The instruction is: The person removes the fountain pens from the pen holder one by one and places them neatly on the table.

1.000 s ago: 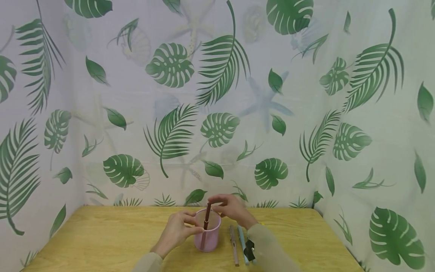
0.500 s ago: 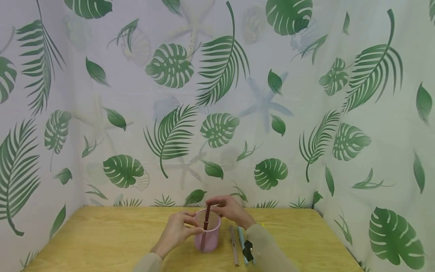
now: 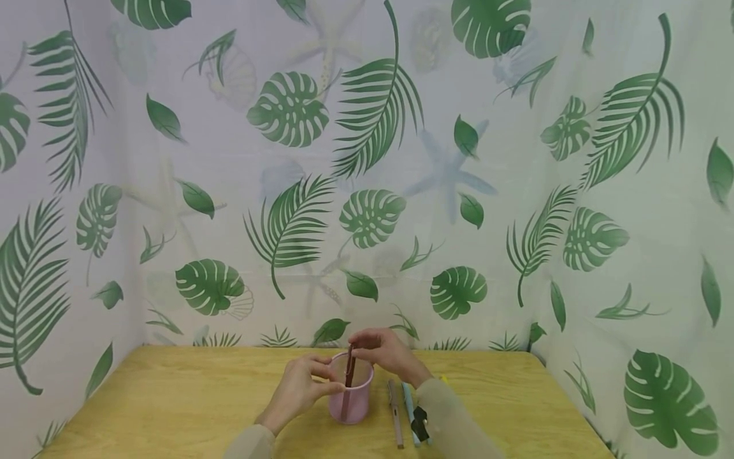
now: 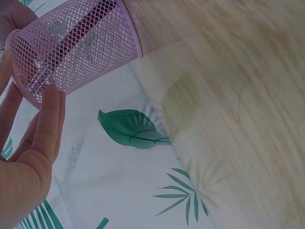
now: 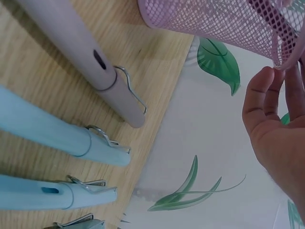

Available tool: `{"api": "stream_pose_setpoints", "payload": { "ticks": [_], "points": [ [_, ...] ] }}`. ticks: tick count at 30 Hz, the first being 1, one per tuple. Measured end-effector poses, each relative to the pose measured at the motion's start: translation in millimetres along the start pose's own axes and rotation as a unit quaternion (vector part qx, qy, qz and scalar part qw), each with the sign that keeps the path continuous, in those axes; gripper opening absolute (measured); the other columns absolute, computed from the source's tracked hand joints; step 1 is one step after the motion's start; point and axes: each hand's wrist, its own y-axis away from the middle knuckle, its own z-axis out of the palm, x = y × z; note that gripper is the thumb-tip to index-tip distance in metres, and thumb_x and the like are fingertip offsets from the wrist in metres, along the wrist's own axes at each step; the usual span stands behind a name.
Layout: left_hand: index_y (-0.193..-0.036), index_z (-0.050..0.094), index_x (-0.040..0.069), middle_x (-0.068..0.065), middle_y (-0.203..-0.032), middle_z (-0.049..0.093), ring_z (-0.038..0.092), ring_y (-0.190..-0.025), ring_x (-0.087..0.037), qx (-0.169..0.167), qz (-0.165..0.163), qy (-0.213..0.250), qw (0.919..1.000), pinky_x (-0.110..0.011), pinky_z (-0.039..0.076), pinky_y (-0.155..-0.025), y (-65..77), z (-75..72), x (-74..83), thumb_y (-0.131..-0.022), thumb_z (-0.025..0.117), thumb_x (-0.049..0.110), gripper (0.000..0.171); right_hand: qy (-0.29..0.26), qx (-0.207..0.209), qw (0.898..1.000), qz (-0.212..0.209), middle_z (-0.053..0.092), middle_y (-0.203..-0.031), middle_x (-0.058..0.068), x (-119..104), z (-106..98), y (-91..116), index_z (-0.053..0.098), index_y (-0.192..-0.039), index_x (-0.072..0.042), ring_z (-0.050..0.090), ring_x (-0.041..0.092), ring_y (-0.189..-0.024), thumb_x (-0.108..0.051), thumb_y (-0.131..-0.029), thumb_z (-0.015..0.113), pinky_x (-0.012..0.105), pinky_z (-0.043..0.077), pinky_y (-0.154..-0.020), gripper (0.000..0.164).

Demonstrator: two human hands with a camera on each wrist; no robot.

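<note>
A pink mesh pen holder [image 3: 358, 408] stands upright on the table, and a dark red pen [image 3: 349, 370] slants inside it with its upper end above the rim. My left hand [image 3: 301, 386] holds the holder at its rim from the left side; in the left wrist view its fingers [image 4: 47, 119] lie along the mesh wall by the rim. From the right, my right hand [image 3: 390, 350] pinches the top of the dark red pen between thumb and fingers. Through the mesh, the pen's lower length shows in both wrist views.
Right of the holder lie a greyish-mauve pen [image 3: 395, 414] and a light blue pen [image 3: 408, 401]. The right wrist view shows a second blue pen [image 5: 33, 193] and part of another pen [image 5: 83, 223]. A leaf-printed curtain [image 3: 367, 159] hangs behind the wooden table [image 3: 189, 401].
My right hand's fingers have shifted slightly on the top of the dark red pen, and the pen looks a little turned. The left hand and the holder stay where they were.
</note>
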Motion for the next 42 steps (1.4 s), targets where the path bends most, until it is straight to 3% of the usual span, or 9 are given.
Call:
{"api": "stream_pose_setpoints", "payload": {
  "ticks": [5, 14, 19, 23, 32, 37, 42],
  "points": [
    [-0.077, 0.078, 0.018, -0.016, -0.118, 0.069, 0.064, -0.108, -0.033, 0.002, -0.002, -0.001, 1.0000, -0.016, 0.058, -0.067, -0.2, 0.5, -0.4, -0.078, 0.083, 0.030, 0.012, 0.004, 0.007, 1.000, -0.007, 0.072, -0.110, 0.008, 3, 4, -2, 0.068, -0.114, -0.014, 0.066, 0.017, -0.103, -0.018, -0.093, 0.068, 0.034, 0.057, -0.085, 0.022],
    [-0.076, 0.078, 0.018, -0.017, -0.115, 0.070, 0.065, -0.106, -0.033, 0.009, 0.007, -0.017, 0.9998, -0.018, 0.059, -0.067, 0.1, 1.7, -1.5, -0.075, 0.083, 0.034, 0.017, 0.005, 0.038, 0.999, -0.018, 0.070, -0.111, 0.012, 8, 7, 1, 0.062, -0.117, -0.009, 0.065, 0.020, -0.103, -0.016, -0.095, 0.066, 0.033, 0.057, -0.081, 0.023],
    [-0.075, 0.078, 0.018, -0.019, -0.117, 0.069, 0.064, -0.108, -0.034, 0.008, 0.007, -0.017, 0.9998, -0.019, 0.059, -0.068, -0.3, 0.6, -0.7, -0.075, 0.084, 0.034, 0.017, -0.026, 0.058, 0.997, -0.035, 0.069, -0.111, 0.020, 4, 2, 0, 0.060, -0.120, -0.004, 0.066, 0.019, -0.098, -0.013, -0.095, 0.065, 0.036, 0.059, -0.077, 0.027],
    [-0.075, 0.077, 0.017, -0.020, -0.116, 0.069, 0.064, -0.107, -0.035, 0.009, 0.010, -0.016, 0.9998, -0.019, 0.059, -0.068, -0.2, -0.4, -0.1, -0.074, 0.084, 0.033, 0.017, -0.045, 0.063, 0.996, -0.046, 0.067, -0.112, 0.025, 1, -2, -1, 0.058, -0.121, -0.001, 0.069, 0.027, -0.098, -0.010, -0.096, 0.063, 0.044, 0.061, -0.080, 0.028],
    [-0.075, 0.078, 0.019, -0.015, -0.115, 0.070, 0.065, -0.108, -0.032, 0.008, 0.002, -0.007, 0.9999, -0.018, 0.059, -0.069, 1.3, 1.3, -1.7, -0.075, 0.084, 0.035, 0.017, -0.131, 0.061, 0.989, -0.039, 0.059, -0.112, 0.021, -2, -8, 1, 0.050, -0.126, -0.001, 0.068, 0.024, -0.092, -0.010, -0.099, 0.058, 0.054, 0.060, -0.081, 0.029],
    [-0.075, 0.077, 0.018, -0.017, -0.115, 0.069, 0.064, -0.108, -0.035, 0.007, -0.003, 0.000, 1.0000, -0.019, 0.060, -0.069, 1.1, 1.2, -1.5, -0.075, 0.084, 0.031, 0.015, -0.138, 0.062, 0.988, -0.040, 0.056, -0.112, 0.020, -6, -10, 2, 0.047, -0.127, -0.002, 0.067, 0.028, -0.094, -0.011, -0.101, 0.055, 0.051, 0.062, -0.077, 0.029],
    [-0.074, 0.077, 0.017, -0.019, -0.115, 0.069, 0.065, -0.107, -0.035, 0.009, -0.002, -0.008, 0.9999, -0.019, 0.059, -0.068, 0.6, 0.9, -1.1, -0.075, 0.084, 0.031, 0.015, -0.149, 0.102, 0.983, -0.036, 0.055, -0.115, 0.027, -8, -13, 1, 0.049, -0.125, 0.000, 0.068, 0.022, -0.089, -0.007, -0.099, 0.057, 0.055, 0.060, -0.077, 0.028]
  ]
}}
